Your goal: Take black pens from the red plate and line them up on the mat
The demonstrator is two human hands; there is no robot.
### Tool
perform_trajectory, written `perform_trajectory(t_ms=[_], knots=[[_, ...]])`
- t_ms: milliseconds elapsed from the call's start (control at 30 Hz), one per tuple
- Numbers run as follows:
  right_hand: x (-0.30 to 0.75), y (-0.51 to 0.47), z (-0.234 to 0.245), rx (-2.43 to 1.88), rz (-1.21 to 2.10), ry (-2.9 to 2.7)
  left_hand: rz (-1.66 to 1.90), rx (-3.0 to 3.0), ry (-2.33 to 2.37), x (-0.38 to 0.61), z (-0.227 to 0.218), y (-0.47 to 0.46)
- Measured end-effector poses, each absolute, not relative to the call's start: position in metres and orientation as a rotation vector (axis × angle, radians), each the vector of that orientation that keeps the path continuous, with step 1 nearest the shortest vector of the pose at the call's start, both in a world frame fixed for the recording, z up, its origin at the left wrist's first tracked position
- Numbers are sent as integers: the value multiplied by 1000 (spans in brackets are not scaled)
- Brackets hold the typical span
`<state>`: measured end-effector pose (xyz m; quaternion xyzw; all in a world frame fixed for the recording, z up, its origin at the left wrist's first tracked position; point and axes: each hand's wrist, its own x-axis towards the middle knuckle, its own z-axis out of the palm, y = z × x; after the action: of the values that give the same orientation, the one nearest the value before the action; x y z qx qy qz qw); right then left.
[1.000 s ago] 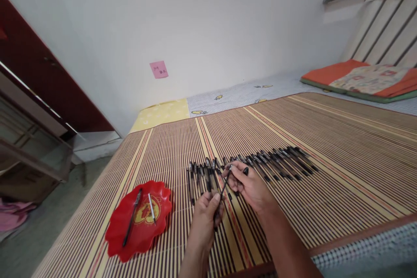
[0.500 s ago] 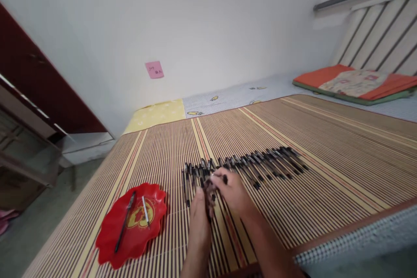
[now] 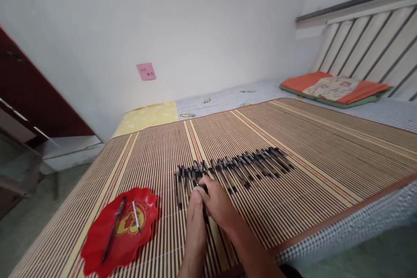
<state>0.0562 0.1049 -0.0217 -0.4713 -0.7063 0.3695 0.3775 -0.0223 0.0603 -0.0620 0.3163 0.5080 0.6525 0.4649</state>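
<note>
A long row of black pens [image 3: 241,166] lies across a striped bamboo mat [image 3: 312,156] on a bed. My left hand [image 3: 195,218] and my right hand [image 3: 217,202] meet at the near left end of the row. Both are closed together on one black pen [image 3: 204,191], of which only a short piece shows between the fingers. To the left lies a red scalloped plate [image 3: 97,247] holding a black pen [image 3: 113,228] and a thin white refill [image 3: 136,221].
A folded orange and patterned cushion [image 3: 332,88] lies at the far right by a slatted headboard [image 3: 365,43]. A pink note [image 3: 145,71] is stuck on the white wall. Dark red furniture [image 3: 29,95] stands left, beyond the bed's edge. The bed's front edge runs close on the right.
My hands held the pen up with its tip showing; now they have closed together lower, near the mat. The view has shifted, so everything sits further left.
</note>
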Motion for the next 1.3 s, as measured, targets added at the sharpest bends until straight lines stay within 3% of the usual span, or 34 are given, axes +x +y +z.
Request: perform_trajectory(t_ms=[500, 833, 1000, 1167, 1300], knots=[[66, 121, -37, -1103, 1056, -1627, 1577, 1025, 1321, -24, -51, 59], [86, 131, -43, -1138, 1102, -1486, 2176, 598, 1526, -58, -55, 66], [48, 129, -32, -1113, 1150, -1576, 2296, 628, 1605, -70, -47, 66], [-16, 152, -18, -1398, 901, -1990, 2414, 609, 1627, -82, -42, 66], [-56, 173, -21, -1534, 850, -2080, 2251, 680, 1702, -85, -45, 65]])
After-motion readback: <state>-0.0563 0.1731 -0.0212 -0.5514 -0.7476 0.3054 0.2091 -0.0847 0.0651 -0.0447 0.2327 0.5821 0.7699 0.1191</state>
